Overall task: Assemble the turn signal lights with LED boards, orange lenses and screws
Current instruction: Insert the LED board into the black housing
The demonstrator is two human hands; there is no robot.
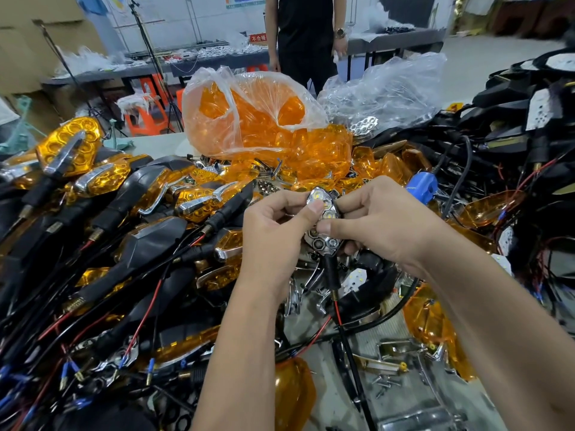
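In the head view, a turn signal light [323,231] is held up at the centre of the frame by both hands. It is pinched from the left by the left hand [273,231], thumb on its chrome honeycomb reflector, and gripped from the right by the right hand [382,225], thumb pressed across its middle. LEDs are seen through the reflector cells, and no lens is fitted, so the board-and-reflector seating step is judged to be in hand. An orange lens is called for next; a bag of orange lenses [258,119] is seen at upper centre, and loose screws [387,384] at lower right.
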